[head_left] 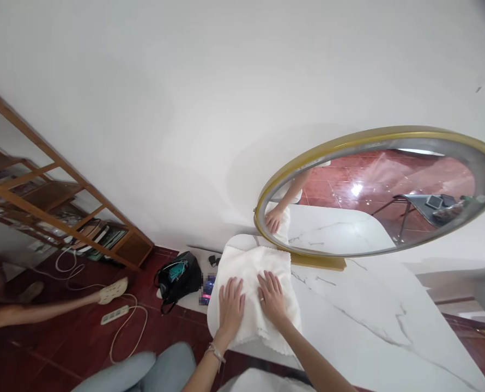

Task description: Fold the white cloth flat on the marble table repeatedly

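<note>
A white cloth (253, 261) lies spread over the left end of a white marble-patterned table (349, 305). Both palms rest flat on it. My left hand (231, 307), with a bracelet at the wrist, presses near the cloth's left edge with fingers stretched out. To its right, my right hand (272, 296) lies with fingers slightly spread and a ring on one of them. The cloth has small wrinkles between the hands, and its scalloped near edge reaches the table's front edge.
An oval gold-framed mirror (373, 201) stands at the table's back. Left of the table are a black bag (179, 277) and a phone-like lit screen (207, 289). A power strip (115, 314) with a cable lies on the red floor. Another person's leg (46, 313) extends beside a wooden shelf (134, 247).
</note>
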A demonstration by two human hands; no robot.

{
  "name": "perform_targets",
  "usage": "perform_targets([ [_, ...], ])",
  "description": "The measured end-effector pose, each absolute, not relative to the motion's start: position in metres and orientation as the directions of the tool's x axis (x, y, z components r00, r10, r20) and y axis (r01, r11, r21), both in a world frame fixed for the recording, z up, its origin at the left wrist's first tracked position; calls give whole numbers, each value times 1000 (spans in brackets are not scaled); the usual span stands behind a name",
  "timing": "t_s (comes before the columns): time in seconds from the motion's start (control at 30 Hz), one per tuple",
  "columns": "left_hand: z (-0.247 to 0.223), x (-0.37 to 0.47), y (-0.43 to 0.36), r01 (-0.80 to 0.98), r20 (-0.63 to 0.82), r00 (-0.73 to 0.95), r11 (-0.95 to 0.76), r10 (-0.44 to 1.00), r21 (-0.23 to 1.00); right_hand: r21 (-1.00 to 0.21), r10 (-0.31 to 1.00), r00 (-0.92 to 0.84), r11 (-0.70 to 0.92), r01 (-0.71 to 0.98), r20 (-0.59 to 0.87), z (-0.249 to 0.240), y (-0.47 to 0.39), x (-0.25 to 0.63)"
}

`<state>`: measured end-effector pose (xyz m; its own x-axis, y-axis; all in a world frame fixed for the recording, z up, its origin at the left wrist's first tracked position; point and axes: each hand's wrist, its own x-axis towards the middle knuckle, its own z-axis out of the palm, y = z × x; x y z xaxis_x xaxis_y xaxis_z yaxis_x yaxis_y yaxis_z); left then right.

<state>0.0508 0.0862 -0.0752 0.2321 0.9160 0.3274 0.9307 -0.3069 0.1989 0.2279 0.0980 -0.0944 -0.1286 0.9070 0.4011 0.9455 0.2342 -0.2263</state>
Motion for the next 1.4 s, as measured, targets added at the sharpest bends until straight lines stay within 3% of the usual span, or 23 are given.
perform_targets([
  [0.23, -74, 42, 160, 949, 365, 219, -284, 905, 135, -202, 912, -115, 208, 957, 393, -91, 169, 210],
  [0.53, -84, 53, 233, 943, 438, 245, -318, 865, 100, -214, 947, 37, 34, 976, 320, -98, 237, 211],
  [0.77, -81, 53, 252, 938, 432, 207, -303, 878, 166, -281, 962, 46, 33, 959, 270, -88, 252, 212],
  [0.9, -71, 49, 242, 924, 390, 213, -314, 896, 218, -284, 964, 59, 18, 959, 260, -82, 239, 210],
  [1.03, -67, 38, 213, 918, 405, 257, -353, 877, 181, -275, 961, 35, 44, 960, 274, -86, 211, 201],
  [1.4, -103, -4, 69, 940, 474, 270, -335, 838, 57, -199, 894, -246, 337, 920, 374, -95, 82, 186],
])
